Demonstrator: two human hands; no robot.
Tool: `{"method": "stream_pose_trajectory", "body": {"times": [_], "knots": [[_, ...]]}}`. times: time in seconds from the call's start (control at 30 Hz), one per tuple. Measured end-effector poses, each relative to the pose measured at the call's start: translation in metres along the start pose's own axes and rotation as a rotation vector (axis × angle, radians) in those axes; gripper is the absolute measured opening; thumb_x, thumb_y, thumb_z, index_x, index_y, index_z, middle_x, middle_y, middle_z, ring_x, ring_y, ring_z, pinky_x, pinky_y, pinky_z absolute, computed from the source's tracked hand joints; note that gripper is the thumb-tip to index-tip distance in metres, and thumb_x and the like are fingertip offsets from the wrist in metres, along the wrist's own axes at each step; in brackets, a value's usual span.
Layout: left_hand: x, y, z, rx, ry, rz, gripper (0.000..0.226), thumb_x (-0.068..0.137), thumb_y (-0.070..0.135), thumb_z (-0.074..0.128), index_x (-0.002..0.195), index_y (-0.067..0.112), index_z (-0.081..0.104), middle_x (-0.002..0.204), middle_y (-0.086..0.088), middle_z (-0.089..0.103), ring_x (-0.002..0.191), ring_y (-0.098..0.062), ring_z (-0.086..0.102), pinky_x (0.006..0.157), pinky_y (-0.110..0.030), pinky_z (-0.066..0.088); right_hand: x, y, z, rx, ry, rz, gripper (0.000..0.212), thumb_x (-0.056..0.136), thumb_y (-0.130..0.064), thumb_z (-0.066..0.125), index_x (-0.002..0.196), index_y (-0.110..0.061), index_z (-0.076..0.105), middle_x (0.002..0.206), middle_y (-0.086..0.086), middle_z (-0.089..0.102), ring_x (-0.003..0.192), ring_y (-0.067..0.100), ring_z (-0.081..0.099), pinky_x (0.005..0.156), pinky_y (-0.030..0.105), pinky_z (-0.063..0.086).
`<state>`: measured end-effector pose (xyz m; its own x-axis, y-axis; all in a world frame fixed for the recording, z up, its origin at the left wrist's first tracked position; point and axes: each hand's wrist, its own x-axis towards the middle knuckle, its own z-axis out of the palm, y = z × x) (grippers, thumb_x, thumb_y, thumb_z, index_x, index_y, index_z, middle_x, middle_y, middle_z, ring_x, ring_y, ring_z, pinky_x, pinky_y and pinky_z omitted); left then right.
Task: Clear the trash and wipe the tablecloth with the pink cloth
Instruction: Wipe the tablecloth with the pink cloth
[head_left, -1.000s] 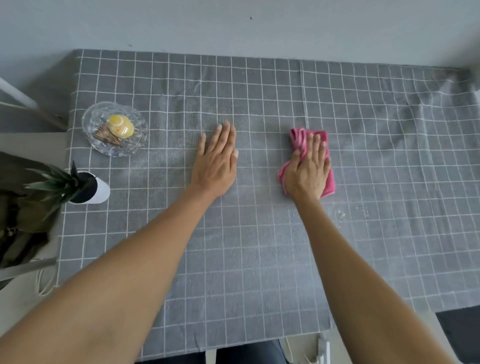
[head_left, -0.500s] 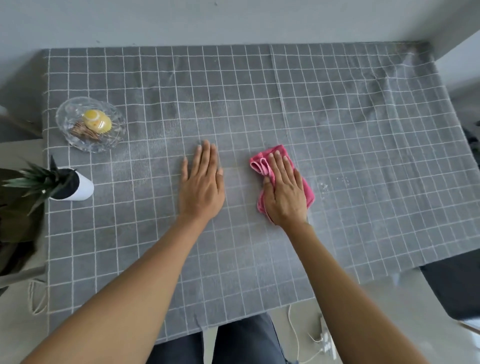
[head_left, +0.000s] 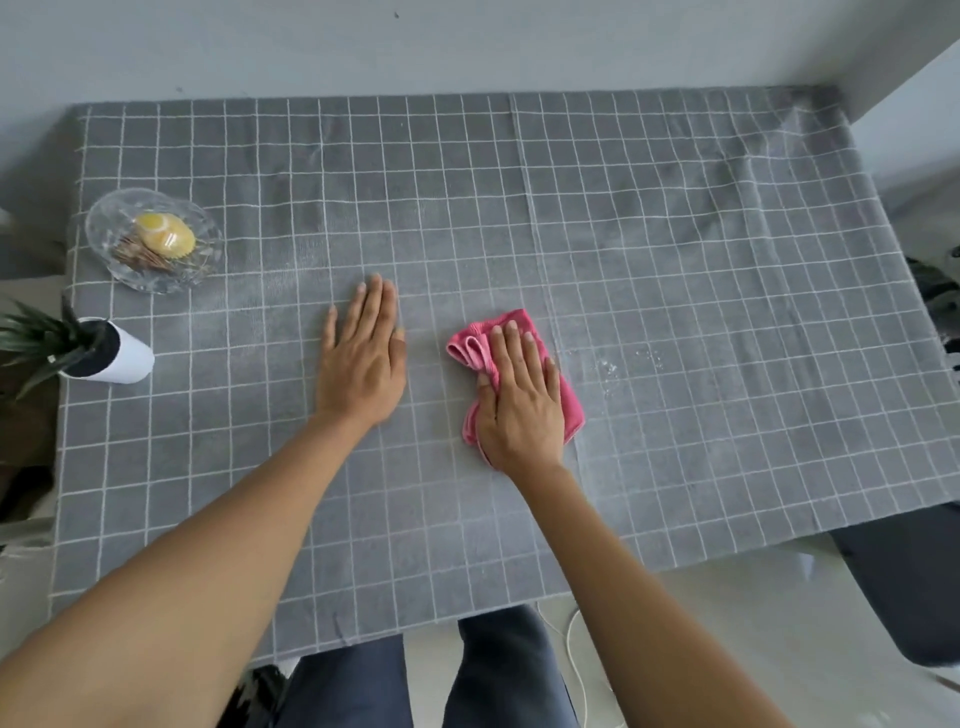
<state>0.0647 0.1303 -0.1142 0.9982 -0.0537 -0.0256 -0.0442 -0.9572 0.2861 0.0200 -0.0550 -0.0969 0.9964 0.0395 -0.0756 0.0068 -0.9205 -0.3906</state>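
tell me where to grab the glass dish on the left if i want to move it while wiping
Take the glass dish by its near right rim, with the left hand coming in low from the right. It is shallow and wavy-edged, so pinch the rim rather than reach over the yellow item inside.

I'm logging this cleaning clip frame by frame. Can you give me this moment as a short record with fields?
surface: grey checked tablecloth
left hand: flat, palm down on the tablecloth, holding nothing
right hand: pressed flat on the pink cloth
unwiped spot: small droplets right of the pink cloth
other items: glass dish with a yellow item, far left; potted plant at left edge
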Motion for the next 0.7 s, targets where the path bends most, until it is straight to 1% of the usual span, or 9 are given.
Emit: {"method": "stream_pose_trajectory", "body": {"times": [0.1,0.2,0.23,0.33,0.4,0.5,0.57,0.63,0.7], "knots": [[0.000,0.003,0.000,0.011,-0.019,-0.014,0.054,0.102,0.030,0.018,0.152,0.012,0.008,0.160,-0.004,0.008,0.148,-0.018,0.005,0.119,-0.044,0.002,-0.024,0.014,-0.002,-0.003,-0.007,-0.019,0.058,0.096,-0.036,0.012,0.152,-0.020,0.014,0.158,-0.003,0.010,0.145,0.011,-0.001,0.117,0.031,-0.007],[-0.007,0.022,0.002,-0.038,-0.013,-0.106,0.053,0.103,0.024,0.025,0.151,0.009,0.010,0.160,-0.006,0.007,0.148,-0.021,0.004,0.118,-0.047,0.003,-0.037,0.027,-0.005,0.002,-0.002,-0.010,0.057,0.097,-0.035,0.014,0.151,-0.018,0.018,0.158,-0.002,0.013,0.145,0.011,0.001,0.118,0.032,-0.005],[-0.013,0.033,0.003,-0.054,-0.011,-0.111,0.053,0.102,0.024,0.025,0.151,0.008,0.011,0.160,-0.006,0.007,0.148,-0.022,0.004,0.118,-0.048,0.003,-0.038,0.030,-0.006,0.004,-0.006,-0.019,0.057,0.097,-0.034,0.015,0.151,-0.018,0.018,0.158,-0.001,0.014,0.145,0.011,0.001,0.118,0.033,-0.003],[-0.034,0.070,0.012,-0.071,-0.008,-0.080,0.058,0.099,0.032,0.017,0.150,0.007,0.014,0.159,-0.006,0.008,0.147,-0.021,0.006,0.118,-0.049,0.005,-0.037,0.036,-0.009,0.008,-0.032,-0.068,0.057,0.097,-0.034,0.015,0.151,-0.017,0.017,0.158,-0.001,0.013,0.145,0.011,0.000,0.119,0.036,0.000],[-0.046,0.089,0.019,-0.071,-0.001,-0.101,0.062,0.095,0.037,0.013,0.150,0.007,0.014,0.159,-0.006,0.010,0.147,-0.020,0.007,0.118,-0.047,0.004,-0.036,0.039,-0.009,0.015,-0.038,-0.090,0.057,0.097,-0.035,0.014,0.151,-0.017,0.017,0.158,-0.001,0.013,0.145,0.012,0.001,0.119,0.035,0.000],[-0.056,0.098,0.026,-0.040,0.034,-0.134,0.061,0.096,0.036,0.014,0.150,0.008,0.018,0.158,-0.007,0.017,0.146,-0.020,0.011,0.118,-0.046,0.009,-0.036,0.040,-0.008,0.024,-0.030,-0.103,0.056,0.098,-0.036,0.015,0.151,-0.017,0.018,0.158,0.001,0.015,0.145,0.013,0.004,0.118,0.033,-0.003],[-0.057,0.096,0.028,-0.023,0.049,-0.135,0.060,0.096,0.036,0.015,0.150,0.009,0.018,0.158,-0.006,0.018,0.146,-0.020,0.012,0.118,-0.046,0.010,-0.036,0.041,-0.008,0.033,-0.031,-0.117,0.056,0.098,-0.037,0.015,0.151,-0.017,0.019,0.158,0.000,0.015,0.145,0.013,0.004,0.117,0.033,-0.003],[-0.057,0.095,0.028,-0.009,0.055,-0.129,0.061,0.096,0.037,0.016,0.151,0.010,0.017,0.158,-0.005,0.016,0.147,-0.019,0.011,0.119,-0.045,0.010,-0.033,0.048,-0.012,0.042,-0.047,-0.176,0.055,0.099,-0.036,0.019,0.150,-0.017,0.022,0.157,0.000,0.017,0.145,0.013,0.007,0.118,0.033,0.000],[-0.059,0.096,0.028,0.004,0.058,-0.117,0.061,0.097,0.036,0.018,0.151,0.010,0.016,0.159,-0.004,0.013,0.147,-0.018,0.009,0.119,-0.045,0.008,-0.031,0.061,-0.019,0.036,-0.076,-0.275,0.054,0.099,-0.035,0.022,0.150,-0.017,0.023,0.157,-0.001,0.017,0.146,0.013,0.009,0.118,0.031,0.001]]}}
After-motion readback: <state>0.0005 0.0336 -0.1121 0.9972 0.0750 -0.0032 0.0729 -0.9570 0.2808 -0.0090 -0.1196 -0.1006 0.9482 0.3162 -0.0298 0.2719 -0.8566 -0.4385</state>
